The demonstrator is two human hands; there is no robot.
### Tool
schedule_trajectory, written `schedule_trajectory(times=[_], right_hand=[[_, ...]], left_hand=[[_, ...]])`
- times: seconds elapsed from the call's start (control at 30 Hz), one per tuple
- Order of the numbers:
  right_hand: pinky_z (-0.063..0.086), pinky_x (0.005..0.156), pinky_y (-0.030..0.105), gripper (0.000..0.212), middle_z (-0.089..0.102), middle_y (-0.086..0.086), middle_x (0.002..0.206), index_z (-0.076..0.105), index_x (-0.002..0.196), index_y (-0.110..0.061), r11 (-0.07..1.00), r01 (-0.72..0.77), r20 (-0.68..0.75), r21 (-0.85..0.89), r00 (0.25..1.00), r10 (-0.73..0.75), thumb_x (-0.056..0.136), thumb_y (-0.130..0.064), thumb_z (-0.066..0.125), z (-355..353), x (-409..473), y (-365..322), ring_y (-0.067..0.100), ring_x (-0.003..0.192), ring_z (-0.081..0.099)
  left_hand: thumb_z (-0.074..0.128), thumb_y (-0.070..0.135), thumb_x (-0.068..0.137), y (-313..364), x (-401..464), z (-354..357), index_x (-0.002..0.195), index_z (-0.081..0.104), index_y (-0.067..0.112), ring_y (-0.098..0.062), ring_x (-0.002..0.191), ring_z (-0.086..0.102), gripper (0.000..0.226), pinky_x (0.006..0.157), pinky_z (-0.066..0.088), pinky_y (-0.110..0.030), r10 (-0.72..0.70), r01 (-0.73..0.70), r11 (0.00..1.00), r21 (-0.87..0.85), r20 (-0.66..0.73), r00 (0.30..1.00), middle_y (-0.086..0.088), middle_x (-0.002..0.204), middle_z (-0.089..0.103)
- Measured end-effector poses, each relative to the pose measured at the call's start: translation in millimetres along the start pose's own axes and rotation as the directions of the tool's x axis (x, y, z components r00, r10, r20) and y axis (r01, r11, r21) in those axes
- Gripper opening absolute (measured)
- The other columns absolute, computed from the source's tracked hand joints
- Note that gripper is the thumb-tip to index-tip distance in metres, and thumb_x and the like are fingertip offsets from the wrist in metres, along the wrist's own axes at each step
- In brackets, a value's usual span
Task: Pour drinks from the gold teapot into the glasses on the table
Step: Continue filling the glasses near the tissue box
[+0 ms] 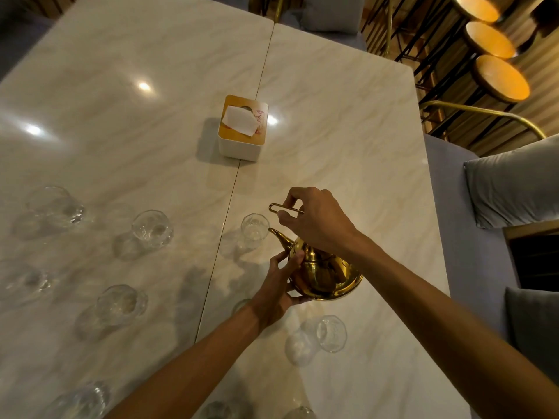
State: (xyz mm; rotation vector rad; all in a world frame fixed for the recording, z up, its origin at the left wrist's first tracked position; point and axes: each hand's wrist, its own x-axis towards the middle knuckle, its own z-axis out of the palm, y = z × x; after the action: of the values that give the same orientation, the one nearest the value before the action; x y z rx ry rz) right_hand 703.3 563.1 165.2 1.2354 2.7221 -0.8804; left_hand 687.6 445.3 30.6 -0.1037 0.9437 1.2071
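Observation:
A gold teapot (325,275) hangs just above the marble table (348,140), its spout aimed up-left at the rim of a clear glass (253,228). My right hand (317,220) grips the thin wire handle above the pot. My left hand (279,281) cups the pot's left side, thumb near the lid. Several other clear glasses stand around: one (152,228) left of the spout, one (121,303) nearer me, one (331,332) below the pot, one (54,204) far left. No stream shows at the spout.
A white tissue box (242,128) with an orange top stands mid-table on the seam between the two slabs. Grey cushions (514,182) and a bench lie beyond the right table edge. Round wooden stools (500,78) stand at the top right.

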Motion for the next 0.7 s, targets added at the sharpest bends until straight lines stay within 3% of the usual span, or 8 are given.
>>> schedule_trajectory(times=[0.43, 0.6, 0.7], right_hand=[[0.043, 0.055, 0.020, 0.025, 0.064, 0.000, 0.087, 0.068, 0.108, -0.014, 1.000, 0.009, -0.008, -0.012, 1.000, -0.009, 0.093, -0.034, 0.069, 1.7, -0.4, 1.3, 0.016, 0.071, 0.065], [0.040, 0.053, 0.017, 0.025, 0.061, -0.002, 0.086, 0.068, 0.109, -0.014, 1.000, 0.002, -0.012, -0.005, 1.000, -0.002, 0.093, -0.034, 0.069, 2.0, -1.2, 1.7, 0.010, 0.068, 0.061], [0.036, 0.052, 0.016, 0.025, 0.061, -0.002, 0.086, 0.068, 0.109, -0.014, 1.000, -0.004, -0.013, 0.008, 1.000, 0.004, 0.093, -0.033, 0.069, 2.4, -2.6, 2.9, 0.007, 0.065, 0.059]], left_hand=[[0.088, 0.067, 0.047, -1.6, -0.5, -0.6, 0.144, 0.033, 0.033, -0.036, 0.125, 0.054, 0.116, 0.079, 0.060, -0.045, -0.004, 0.004, 1.000, -0.002, -0.002, 1.000, -0.009, 0.147, 0.046], [0.077, 0.056, 0.070, -2.3, -0.7, -0.7, 0.143, 0.034, 0.032, -0.034, 0.124, 0.055, 0.088, 0.080, 0.060, -0.046, -0.005, 0.005, 1.000, -0.002, -0.022, 1.000, -0.008, 0.146, 0.046], [0.086, 0.062, 0.056, -2.4, -1.7, 0.0, 0.143, 0.034, 0.033, -0.032, 0.121, 0.056, 0.105, 0.077, 0.061, -0.044, -0.009, 0.009, 1.000, 0.007, -0.015, 1.000, -0.007, 0.144, 0.047]])
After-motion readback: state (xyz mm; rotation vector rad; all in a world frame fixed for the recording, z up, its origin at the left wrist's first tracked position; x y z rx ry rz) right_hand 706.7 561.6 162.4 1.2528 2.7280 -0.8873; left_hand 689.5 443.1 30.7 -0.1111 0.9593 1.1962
